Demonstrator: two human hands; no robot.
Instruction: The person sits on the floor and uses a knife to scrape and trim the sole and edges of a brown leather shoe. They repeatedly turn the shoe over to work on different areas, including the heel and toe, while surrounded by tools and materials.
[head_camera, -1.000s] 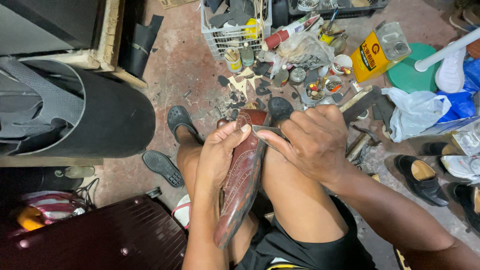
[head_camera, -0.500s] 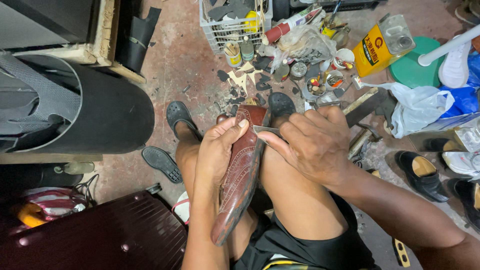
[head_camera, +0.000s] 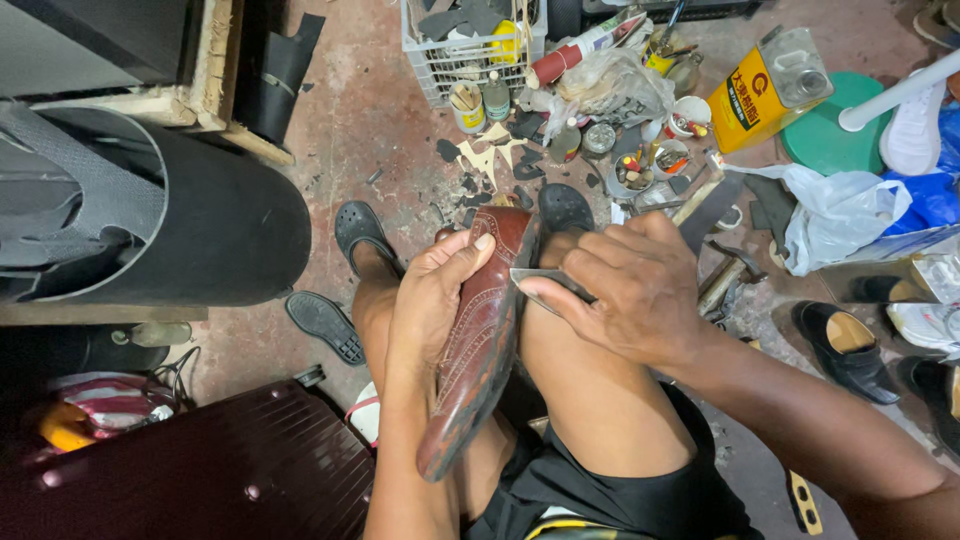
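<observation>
My left hand (head_camera: 430, 300) grips a brown shoe (head_camera: 480, 345) from its 9 o'clock side, fingers wrapped round the upper, thumb laid across near the heel end. The shoe lies lengthwise between my knees, toe towards me at 6 o'clock, heel at 12 o'clock, tilted on its side. My right hand (head_camera: 625, 290) is closed round a flat metal blade (head_camera: 545, 282), pinched between thumb and fingers; its tip touches the shoe's right edge at about 3 o'clock of the shoe. Both hands are shut on their items and just beside each other. On the floor (head_camera: 350, 130) at 12 o'clock from the shoe stands a white basket (head_camera: 470, 55), with scraps of dark material and small tins strewn near it. A yellow can (head_camera: 765, 85) lies at 1 o'clock, a white plastic bag (head_camera: 830, 210) at 2 o'clock, and a black shoe (head_camera: 845, 350) at 3 o'clock. A dark roll (head_camera: 190, 215) lies at 9 o'clock, well apart from the hands.
</observation>
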